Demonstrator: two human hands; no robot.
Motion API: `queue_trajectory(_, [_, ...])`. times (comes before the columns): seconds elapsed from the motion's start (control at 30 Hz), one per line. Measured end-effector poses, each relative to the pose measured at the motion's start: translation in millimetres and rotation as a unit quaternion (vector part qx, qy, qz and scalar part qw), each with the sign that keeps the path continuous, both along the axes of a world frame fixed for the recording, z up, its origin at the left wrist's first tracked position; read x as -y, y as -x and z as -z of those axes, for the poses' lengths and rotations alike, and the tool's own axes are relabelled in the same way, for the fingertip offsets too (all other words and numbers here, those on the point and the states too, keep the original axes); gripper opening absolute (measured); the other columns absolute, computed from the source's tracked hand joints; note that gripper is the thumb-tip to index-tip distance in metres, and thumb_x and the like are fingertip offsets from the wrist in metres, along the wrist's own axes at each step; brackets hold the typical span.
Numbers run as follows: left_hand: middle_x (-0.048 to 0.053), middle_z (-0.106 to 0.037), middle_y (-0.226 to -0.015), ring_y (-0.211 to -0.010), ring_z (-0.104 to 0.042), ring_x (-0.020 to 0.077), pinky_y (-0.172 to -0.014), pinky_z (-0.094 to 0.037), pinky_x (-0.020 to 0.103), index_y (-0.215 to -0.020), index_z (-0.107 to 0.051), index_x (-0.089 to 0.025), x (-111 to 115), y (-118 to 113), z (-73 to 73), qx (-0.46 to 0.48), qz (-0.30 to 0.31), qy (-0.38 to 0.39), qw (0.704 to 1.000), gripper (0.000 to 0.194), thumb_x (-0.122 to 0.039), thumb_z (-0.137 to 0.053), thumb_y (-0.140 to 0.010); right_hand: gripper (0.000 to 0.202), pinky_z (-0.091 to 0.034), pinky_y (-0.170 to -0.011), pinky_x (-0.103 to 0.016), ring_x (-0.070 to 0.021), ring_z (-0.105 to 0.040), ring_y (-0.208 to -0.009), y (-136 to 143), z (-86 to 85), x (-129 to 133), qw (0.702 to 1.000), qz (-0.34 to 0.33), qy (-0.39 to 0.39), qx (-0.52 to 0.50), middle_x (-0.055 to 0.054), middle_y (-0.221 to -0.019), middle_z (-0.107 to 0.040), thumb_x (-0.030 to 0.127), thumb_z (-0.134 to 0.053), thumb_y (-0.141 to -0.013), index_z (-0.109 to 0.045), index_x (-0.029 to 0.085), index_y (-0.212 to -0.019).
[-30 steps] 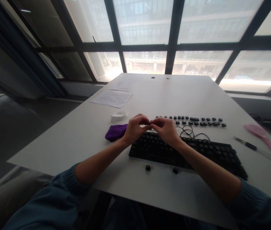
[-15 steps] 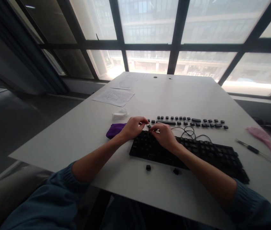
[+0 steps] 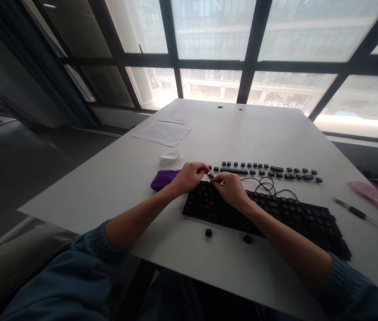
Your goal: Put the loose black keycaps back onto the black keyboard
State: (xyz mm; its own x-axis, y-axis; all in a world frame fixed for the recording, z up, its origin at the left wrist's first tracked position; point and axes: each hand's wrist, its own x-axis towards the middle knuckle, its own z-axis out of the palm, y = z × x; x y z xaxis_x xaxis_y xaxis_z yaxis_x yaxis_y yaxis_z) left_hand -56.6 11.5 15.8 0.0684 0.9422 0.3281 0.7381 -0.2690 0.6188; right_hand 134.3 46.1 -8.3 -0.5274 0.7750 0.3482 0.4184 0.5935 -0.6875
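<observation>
Head view: your hands, left (image 3: 189, 176) and right (image 3: 231, 189), close together mid-frame, by the far edge of the black keyboard (image 3: 294, 210). Small dark keycap (image 3: 211, 175) between your fingertips; cannot tell which hand, if either, is clamped on it. Your left wrist is beside the purple pouch (image 3: 162, 180). Loose keycaps (image 3: 276, 169) in two rows, right of centre. Two near keycaps (image 3: 208, 232) on the desk (image 3: 102, 187), lower centre, below the keyboard.
</observation>
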Motion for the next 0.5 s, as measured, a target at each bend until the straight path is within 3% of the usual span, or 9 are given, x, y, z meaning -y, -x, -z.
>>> queue_trajectory(0.13, [0.003, -0.079, -0.09, -0.087, -0.073, 0.0169, -0.084, -0.055, 0.026, -0.09, -0.077, -0.017, 1.6, -0.1, -2.0, 0.008, -0.001, 0.006, 1.0, 0.027, -0.008, -0.052, -0.089, 0.013, -0.049, -0.073, -0.028, -0.0198, -0.072, -0.075, -0.7, -1.3, -2.6, 0.999, 0.006, 0.051, -0.016, -0.003, -0.078, -0.079, 0.013, -0.07, -0.08, -0.08, 0.021, -0.079])
queue_trajectory(0.5, [0.004, -0.079, -0.088, -0.084, -0.074, 0.0166, -0.083, -0.056, 0.026, -0.099, -0.075, -0.014, 0.2, 1.7, 1.3, 0.026, -0.018, 0.002, 0.999, 0.024, -0.011, -0.052, -0.092, 0.014, -0.049, -0.076, -0.029, -0.0203, -0.071, -0.079, -2.4, -3.9, -0.6, 1.0, -0.026, 0.003, -0.005, -0.005, -0.083, -0.078, 0.01, -0.069, -0.082, -0.079, 0.019, -0.08])
